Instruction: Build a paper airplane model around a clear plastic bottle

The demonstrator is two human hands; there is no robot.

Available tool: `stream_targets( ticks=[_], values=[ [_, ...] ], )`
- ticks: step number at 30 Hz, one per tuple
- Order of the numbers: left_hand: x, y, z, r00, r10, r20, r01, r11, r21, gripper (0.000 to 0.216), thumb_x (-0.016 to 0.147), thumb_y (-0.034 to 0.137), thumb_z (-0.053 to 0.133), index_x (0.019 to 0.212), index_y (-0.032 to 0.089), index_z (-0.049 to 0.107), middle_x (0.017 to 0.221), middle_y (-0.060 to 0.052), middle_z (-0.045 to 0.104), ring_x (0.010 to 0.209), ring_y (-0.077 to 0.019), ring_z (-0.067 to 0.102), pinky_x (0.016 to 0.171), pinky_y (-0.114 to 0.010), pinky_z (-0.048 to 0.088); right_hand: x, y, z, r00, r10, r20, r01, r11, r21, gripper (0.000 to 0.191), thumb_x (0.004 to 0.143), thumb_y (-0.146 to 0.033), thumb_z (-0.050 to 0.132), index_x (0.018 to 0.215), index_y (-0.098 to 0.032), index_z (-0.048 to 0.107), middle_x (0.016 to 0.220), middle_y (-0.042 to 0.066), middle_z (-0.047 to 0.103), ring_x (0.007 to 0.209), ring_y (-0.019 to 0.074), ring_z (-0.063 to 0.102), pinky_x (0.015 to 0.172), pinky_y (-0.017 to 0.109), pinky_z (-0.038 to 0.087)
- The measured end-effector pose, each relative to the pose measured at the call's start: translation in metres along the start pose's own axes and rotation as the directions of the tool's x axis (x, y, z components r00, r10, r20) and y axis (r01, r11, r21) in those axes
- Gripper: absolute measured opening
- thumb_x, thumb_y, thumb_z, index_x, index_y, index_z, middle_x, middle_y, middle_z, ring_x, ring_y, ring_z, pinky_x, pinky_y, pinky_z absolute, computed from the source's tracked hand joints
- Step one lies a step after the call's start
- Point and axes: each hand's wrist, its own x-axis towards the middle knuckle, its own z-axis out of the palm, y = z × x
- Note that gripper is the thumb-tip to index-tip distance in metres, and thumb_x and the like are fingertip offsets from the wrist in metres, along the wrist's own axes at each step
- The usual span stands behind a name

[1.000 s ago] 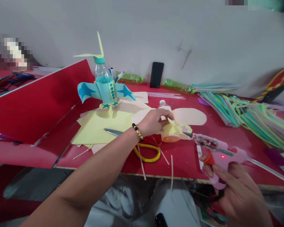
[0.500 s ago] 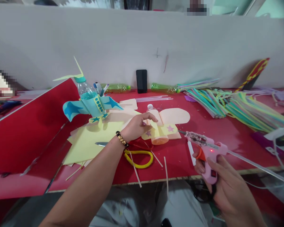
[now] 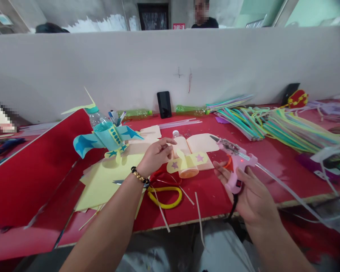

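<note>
A pink glue gun [image 3: 238,170] with a lit red light rests in my right hand [image 3: 252,192]; its nozzle points up and left, and a long glue stick runs out of the back. The fingers of that hand are loosely spread below the trigger, and the thumb presses on the handle. My left hand [image 3: 158,154] is just left of a plastic bottle craft [image 3: 188,173] with pale paper wings [image 3: 202,142]. Its fingers are bent but apart, with nothing seen in them. Across the bottle lies a yellow paper strip [image 3: 200,159] with purple stars.
Scissors [image 3: 166,206] with yellow and red handles lie under my left wrist. Yellow paper sheets [image 3: 104,181] and a blue bottle airplane [image 3: 106,138] are at left. A phone [image 3: 164,104] leans on the partition. Bundles of coloured strips [image 3: 289,128] lie at right. Beyond the partition is a person [image 3: 205,22].
My right hand has drawn the glue gun left and tilted its nozzle up, with its fingers loosened. My left hand has moved slightly left, off the bottle. The view has tilted upward.
</note>
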Motion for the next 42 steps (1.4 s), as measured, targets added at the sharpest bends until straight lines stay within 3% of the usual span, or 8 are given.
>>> stream_targets(
  ticks=[4, 13, 16, 18, 23, 28, 34, 42],
  values=[
    [0.001, -0.005, 0.001, 0.999, -0.045, -0.005, 0.044, 0.992, -0.118, 0.027, 0.09, 0.031, 0.042, 0.106, 0.017, 0.059, 0.051, 0.009, 0.025, 0.044, -0.0069, 0.024, 0.044, -0.019, 0.02, 0.004, 0.004, -0.001, 0.999, 0.006, 0.035, -0.006, 1.0, 0.002, 0.023, 0.07, -0.022, 0.073, 0.091, -0.022, 0.065, 0.094, 0.003, 0.071, 0.098, 0.0247, 0.067, 0.084, 0.041, 0.057],
    [0.005, 0.008, -0.011, 0.993, -0.038, -0.111, 0.022, 0.989, -0.15, 0.022, 0.084, 0.023, 0.047, 0.099, 0.017, 0.061, 0.076, 0.001, 0.055, 0.046, -0.0042, 0.027, 0.044, -0.021, 0.021, 0.002, -0.003, -0.007, 1.0, 0.004, -0.025, -0.005, 0.999, -0.034, 0.023, 0.072, -0.019, 0.071, 0.094, -0.021, 0.065, 0.09, 0.004, 0.071, 0.087, 0.0208, 0.068, 0.074, 0.034, 0.058],
    [0.019, 0.037, -0.021, 0.998, 0.027, -0.058, -0.024, 0.999, 0.045, 0.023, 0.084, 0.032, 0.053, 0.099, 0.018, 0.063, 0.072, 0.001, 0.057, 0.052, -0.0061, 0.038, 0.049, -0.021, 0.029, 0.005, -0.009, -0.005, 0.998, 0.043, -0.037, -0.044, 0.999, -0.026, 0.027, 0.071, -0.02, 0.071, 0.097, -0.021, 0.065, 0.089, 0.005, 0.071, 0.083, 0.0206, 0.067, 0.071, 0.033, 0.058],
    [0.038, 0.058, -0.021, 0.989, 0.064, 0.131, -0.098, 0.958, 0.269, 0.022, 0.079, 0.035, 0.06, 0.093, 0.018, 0.067, 0.08, -0.002, 0.064, 0.066, -0.0094, 0.05, 0.059, -0.022, 0.037, 0.004, -0.013, -0.005, 0.998, 0.04, -0.044, -0.042, 0.999, -0.034, 0.028, 0.07, -0.021, 0.071, 0.098, -0.021, 0.065, 0.087, 0.005, 0.07, 0.08, 0.0197, 0.067, 0.071, 0.034, 0.057],
    [0.101, 0.074, -0.002, 0.758, -0.137, 0.637, -0.297, 0.797, 0.526, 0.037, 0.064, 0.03, 0.074, 0.099, 0.02, 0.07, 0.098, -0.002, 0.068, 0.083, -0.0143, 0.057, 0.072, -0.024, 0.039, -0.006, -0.023, -0.019, 0.998, 0.056, -0.038, -0.059, 0.993, -0.098, 0.021, 0.071, -0.026, 0.072, 0.09, -0.021, 0.065, 0.077, 0.002, 0.067, 0.065, 0.0144, 0.061, 0.058, 0.025, 0.053],
    [0.128, 0.052, 0.013, 0.581, -0.291, 0.761, -0.352, 0.753, 0.556, 0.045, 0.06, 0.033, 0.076, 0.103, 0.022, 0.069, 0.093, 0.0, 0.066, 0.08, -0.0133, 0.056, 0.07, -0.022, 0.038, -0.017, -0.024, -0.037, 0.993, 0.116, 0.006, -0.113, 0.975, -0.192, 0.015, 0.073, -0.029, 0.072, 0.083, -0.021, 0.065, 0.071, 0.001, 0.064, 0.06, 0.0122, 0.055, 0.052, 0.022, 0.046],
    [0.121, 0.041, 0.019, 0.544, -0.3, 0.784, -0.269, 0.822, 0.502, 0.043, 0.058, 0.033, 0.077, 0.099, 0.021, 0.071, 0.08, 0.004, 0.059, 0.064, -0.0087, 0.047, 0.062, -0.022, 0.035, -0.018, -0.015, -0.047, 0.99, 0.134, -0.043, -0.141, 0.963, -0.229, 0.018, 0.067, -0.031, 0.076, 0.076, -0.022, 0.064, 0.063, 0.001, 0.063, 0.062, 0.0148, 0.055, 0.054, 0.023, 0.045],
    [0.119, 0.027, 0.027, 0.575, -0.303, 0.76, -0.025, 0.922, 0.386, 0.025, 0.054, 0.024, 0.079, 0.072, 0.015, 0.065, 0.063, 0.004, 0.06, 0.058, -0.0093, 0.052, 0.058, -0.022, 0.038, -0.018, -0.01, -0.049, 0.99, 0.115, -0.085, -0.133, 0.955, -0.266, 0.019, 0.067, -0.032, 0.075, 0.075, -0.021, 0.062, 0.06, 0.0, 0.063, 0.061, 0.015, 0.056, 0.057, 0.025, 0.044]
  ],
)
